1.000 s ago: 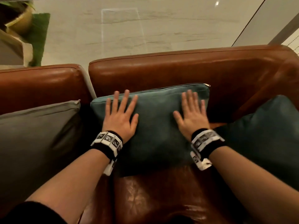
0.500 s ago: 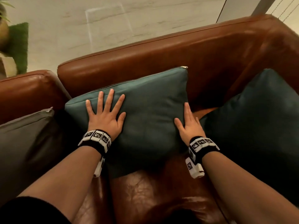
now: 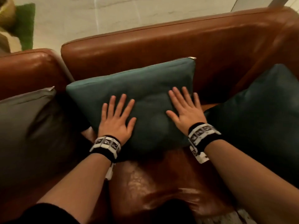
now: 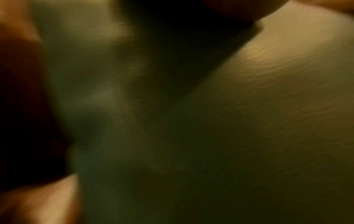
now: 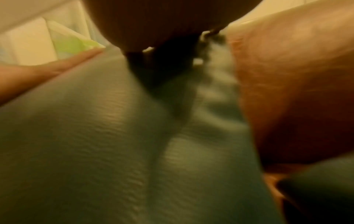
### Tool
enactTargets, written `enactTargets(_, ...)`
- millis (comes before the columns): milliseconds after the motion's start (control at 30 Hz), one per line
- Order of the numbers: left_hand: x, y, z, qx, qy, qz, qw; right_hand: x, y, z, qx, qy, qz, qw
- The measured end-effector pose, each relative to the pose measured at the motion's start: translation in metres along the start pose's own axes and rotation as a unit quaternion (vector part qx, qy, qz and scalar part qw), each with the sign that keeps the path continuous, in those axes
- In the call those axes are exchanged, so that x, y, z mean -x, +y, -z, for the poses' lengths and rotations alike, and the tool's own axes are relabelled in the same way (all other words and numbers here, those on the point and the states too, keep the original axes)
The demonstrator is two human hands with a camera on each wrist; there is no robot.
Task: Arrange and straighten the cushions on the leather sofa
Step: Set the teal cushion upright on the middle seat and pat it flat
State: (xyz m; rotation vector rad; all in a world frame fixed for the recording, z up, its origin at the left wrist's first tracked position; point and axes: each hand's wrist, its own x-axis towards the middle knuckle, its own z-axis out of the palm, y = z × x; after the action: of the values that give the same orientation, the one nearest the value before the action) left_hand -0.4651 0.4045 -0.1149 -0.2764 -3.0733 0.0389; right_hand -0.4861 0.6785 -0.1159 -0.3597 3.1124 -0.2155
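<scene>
A teal cushion (image 3: 145, 84) leans against the brown leather sofa's backrest (image 3: 161, 44), zip edge on top. My left hand (image 3: 117, 117) lies flat on its lower left part, fingers spread. My right hand (image 3: 186, 109) presses flat on its right side, fingers straight, and the fabric is dented between the two palms. Both wrist views are blurred; the teal cushion (image 4: 210, 136) fills the left one, and the right one shows the teal cushion (image 5: 95, 144) with the sofa leather (image 5: 296, 91) beside it.
A grey cushion (image 3: 27, 126) stands to the left, a second teal cushion (image 3: 262, 117) to the right by the armrest. Bare leather seat (image 3: 153, 178) lies in front. Behind the sofa is a pale floor (image 3: 113, 15) with a green mat (image 3: 25, 25).
My right hand has moved from the cushion's right edge back onto its face. My left hand slid lower and toward the middle. The cushion's front now shows a dent.
</scene>
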Motion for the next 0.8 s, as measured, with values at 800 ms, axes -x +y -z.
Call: enactTargets(800,-0.048,-0.038,0.051,0.042,0.055,0.026,0.997,-0.081,-0.062,0.066,0.027,-0.026,0.014,0.999)
